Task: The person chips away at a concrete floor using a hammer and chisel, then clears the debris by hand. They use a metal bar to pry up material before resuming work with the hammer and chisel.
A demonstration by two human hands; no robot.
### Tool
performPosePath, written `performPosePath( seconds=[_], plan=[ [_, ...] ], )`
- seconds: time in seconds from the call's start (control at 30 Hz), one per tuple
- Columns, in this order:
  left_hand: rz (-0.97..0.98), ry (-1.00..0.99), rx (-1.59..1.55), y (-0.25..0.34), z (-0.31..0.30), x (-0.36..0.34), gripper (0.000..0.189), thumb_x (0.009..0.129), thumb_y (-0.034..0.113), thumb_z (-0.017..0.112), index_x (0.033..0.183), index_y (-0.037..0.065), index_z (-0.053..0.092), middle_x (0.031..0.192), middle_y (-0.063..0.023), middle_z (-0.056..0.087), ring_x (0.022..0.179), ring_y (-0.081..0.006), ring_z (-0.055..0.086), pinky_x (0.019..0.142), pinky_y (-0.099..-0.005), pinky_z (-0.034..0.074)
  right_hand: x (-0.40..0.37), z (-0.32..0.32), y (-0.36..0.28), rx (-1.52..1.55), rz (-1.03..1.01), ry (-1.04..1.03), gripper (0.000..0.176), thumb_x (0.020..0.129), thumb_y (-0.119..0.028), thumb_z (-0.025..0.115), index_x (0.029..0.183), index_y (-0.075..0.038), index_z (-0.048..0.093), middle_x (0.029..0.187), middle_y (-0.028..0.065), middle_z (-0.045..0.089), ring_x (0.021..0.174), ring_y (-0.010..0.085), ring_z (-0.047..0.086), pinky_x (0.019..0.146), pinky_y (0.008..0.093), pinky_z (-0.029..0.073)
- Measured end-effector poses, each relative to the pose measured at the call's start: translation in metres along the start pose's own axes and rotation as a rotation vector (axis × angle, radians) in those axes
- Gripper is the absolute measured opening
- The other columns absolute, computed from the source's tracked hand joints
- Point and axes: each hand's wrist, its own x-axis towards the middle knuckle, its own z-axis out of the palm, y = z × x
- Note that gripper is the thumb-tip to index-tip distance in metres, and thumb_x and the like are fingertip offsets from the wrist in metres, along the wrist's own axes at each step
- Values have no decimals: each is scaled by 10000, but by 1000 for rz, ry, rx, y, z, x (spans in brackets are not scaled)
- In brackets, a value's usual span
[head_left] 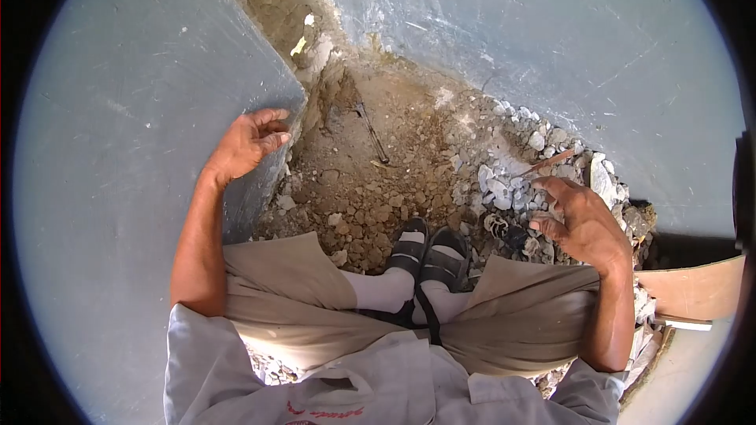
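Grey wall (142, 110) ends in a sharp corner edge, where the left hand (248, 145) rests with fingers loosely curled, gripping nothing. Open dirt (370, 181) lies between the hands. The right hand (579, 224) hovers over rubble (504, 189) with a thin stick (546, 164) at its fingertips; I cannot tell whether it grips the stick.

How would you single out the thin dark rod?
Find the corner where the grey walls meet. On the brown dirt just below, right of the left hand, lies the rod: the only straight dark line among rounded clods.
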Motion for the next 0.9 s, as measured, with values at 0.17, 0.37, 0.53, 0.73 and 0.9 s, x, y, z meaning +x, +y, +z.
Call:
performPosePath(
  seconds=[0.17,0.37,0.53,0.73,0.9],
  plan=[
    [-8,-7,7,3,1,1,529,936,106,664,1397,-71,475,1292,-289,601,1239,-346,580,1025,-404,488,-3,-7,-7,51,77,-28,505,800,-151,791,1242,5,605,1207,236,642,1094,422,622,929,455,495],
    [-76,22,72,-3,7,10,391,928,148,698,1232,-78,600,1095,-207,684,895,-202,680,789,-327,570,-3,-7,1,31,75,-19,485,817,-155,776,1240,10,605,1206,237,642,1088,416,625,927,457,491],
    [-150,-52,-2,-6,24,39,294,944,231,691,1051,-41,659,868,-124,673,675,-138,641,620,-297,560,3,-8,6,55,137,-62,466,835,-166,763,1236,14,608,1197,244,644,1085,407,632,926,451,491],
    [-293,-218,75,-43,138,114,510,916,425,686,1073,-59,655,851,-133,671,643,-163,651,620,-314,616,26,52,39,-141,80,-298,443,899,-302,705,1220,-6,629,1153,226,674,1084,364,649,935,449,505],
    [-460,-25,-33,-105,250,178,503,867,457,747,959,-30,655,795,-148,669,665,-231,654,604,-367,586,45,91,41,-342,159,-597,522,897,-391,681,1236,-3,598,1082,200,698,1070,353,659,927,449,517]
  ],
)
